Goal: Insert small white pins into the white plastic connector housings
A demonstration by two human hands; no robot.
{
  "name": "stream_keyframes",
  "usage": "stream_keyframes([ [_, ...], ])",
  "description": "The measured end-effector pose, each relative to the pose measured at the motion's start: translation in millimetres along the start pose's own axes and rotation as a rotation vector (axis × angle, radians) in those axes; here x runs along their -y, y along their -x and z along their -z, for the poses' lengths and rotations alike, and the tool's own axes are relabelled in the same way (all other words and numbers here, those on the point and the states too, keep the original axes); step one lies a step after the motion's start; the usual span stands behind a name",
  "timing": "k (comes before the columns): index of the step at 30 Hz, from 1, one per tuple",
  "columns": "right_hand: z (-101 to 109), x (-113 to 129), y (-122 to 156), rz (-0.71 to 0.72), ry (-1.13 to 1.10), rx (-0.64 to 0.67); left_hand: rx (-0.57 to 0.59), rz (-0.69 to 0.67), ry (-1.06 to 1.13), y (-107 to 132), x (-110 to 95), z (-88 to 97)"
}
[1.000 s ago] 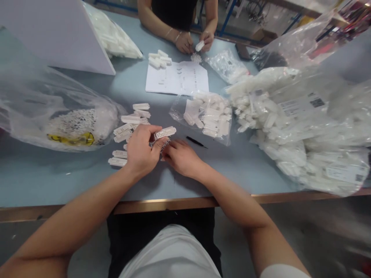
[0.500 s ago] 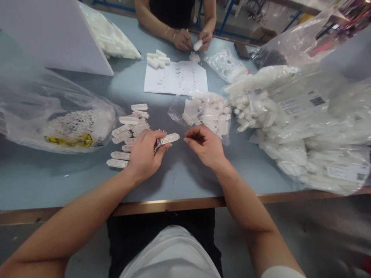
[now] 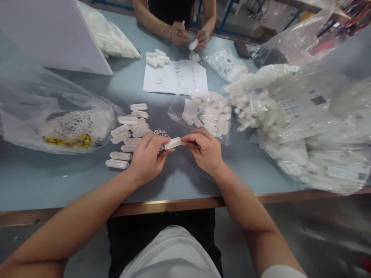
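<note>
My left hand [image 3: 148, 156] pinches a long white plastic connector housing [image 3: 173, 143] with rows of small holes, held above the table. At the housing's right end, the fingertips of my right hand [image 3: 206, 150] are pressed together and touch it. Whether a tiny part is also between those fingertips is hidden. Under and behind my left fingers is a heap of tiny white pieces [image 3: 160, 133]. Several more white housings [image 3: 121, 155] are spread just left of my left hand, partly covered by it.
A clear bag of white plastic parts [image 3: 214, 116] lies beyond my right hand. Large bags [image 3: 313, 143] crowd the right side, and a bag of tiny pieces [image 3: 72, 123] sits at left. Across the table, a co-worker's hands [image 3: 179, 34] hold white parts behind a paper sheet [image 3: 176, 79].
My right hand has moved left and its fingertips have met the right end of the housing. The housing has shifted slightly right and tipped. The co-worker's one hand has risen a little.
</note>
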State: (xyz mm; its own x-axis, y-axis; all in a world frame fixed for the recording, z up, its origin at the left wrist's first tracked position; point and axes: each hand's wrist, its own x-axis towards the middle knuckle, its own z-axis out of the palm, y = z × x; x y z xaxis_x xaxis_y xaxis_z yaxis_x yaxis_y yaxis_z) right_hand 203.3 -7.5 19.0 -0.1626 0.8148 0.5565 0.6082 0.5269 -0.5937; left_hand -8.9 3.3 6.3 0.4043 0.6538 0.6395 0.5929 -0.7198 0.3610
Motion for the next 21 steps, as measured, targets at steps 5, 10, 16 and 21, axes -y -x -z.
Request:
stream_keyframes([
  [5, -0.3, 0.2, 0.6, 0.039, 0.049, 0.005, -0.009, -0.007, -0.007, 1.8, -0.1, -1.5],
  [10, 0.2, 0.8, -0.1, 0.108, 0.05, -0.016, -0.016, -0.018, 0.001, 1.9, 0.3, -2.3],
  [16, 1.1, 1.7, 0.3, 0.127, 0.07, 0.009, 0.0, -0.018, 0.013, 1.6, 0.3, -2.5],
  [21, 3.6, -0.4, -1.0, -0.009, -0.002, 0.114, 0.014, -0.023, 0.028, 1.8, 1.4, -2.0],
])
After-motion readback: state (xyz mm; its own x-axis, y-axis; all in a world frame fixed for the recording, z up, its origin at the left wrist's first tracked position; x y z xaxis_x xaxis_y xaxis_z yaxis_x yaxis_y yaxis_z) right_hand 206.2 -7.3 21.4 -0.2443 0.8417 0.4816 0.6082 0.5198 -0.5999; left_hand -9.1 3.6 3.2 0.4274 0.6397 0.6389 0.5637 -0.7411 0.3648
